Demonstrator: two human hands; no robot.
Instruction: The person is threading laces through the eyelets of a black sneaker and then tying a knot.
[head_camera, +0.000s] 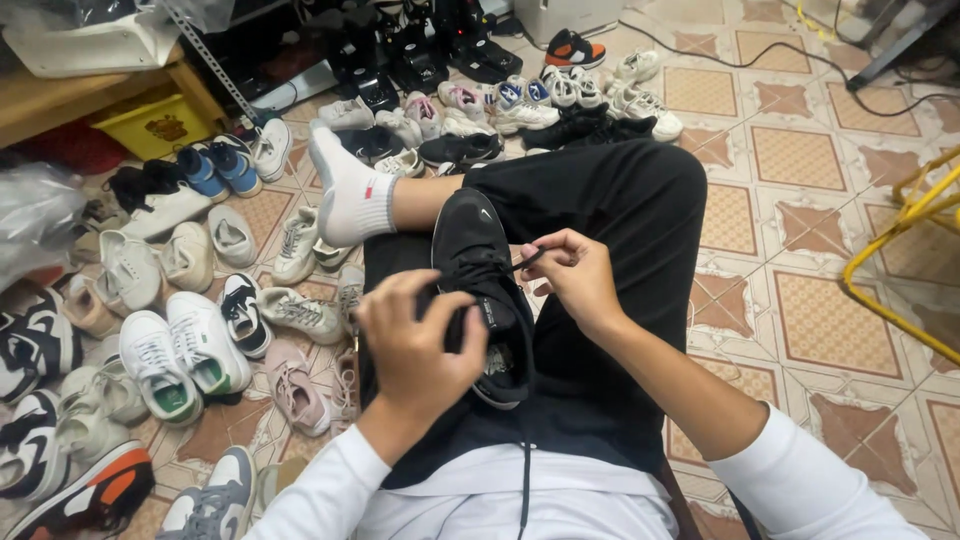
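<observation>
Black mesh sneaker (478, 290) lies across my lap, steadied on my thigh so both hands stay free for it. My left hand (420, 345) clamps its side; my right hand (572, 275) pinches the black lace (528, 260) taut. Loose shoes (190, 350) crowd the tiled floor (800, 160).

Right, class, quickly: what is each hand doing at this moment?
Left hand: closed around the black sneaker on the lap.
Right hand: fingers pinched shut on the black shoelace.
</observation>
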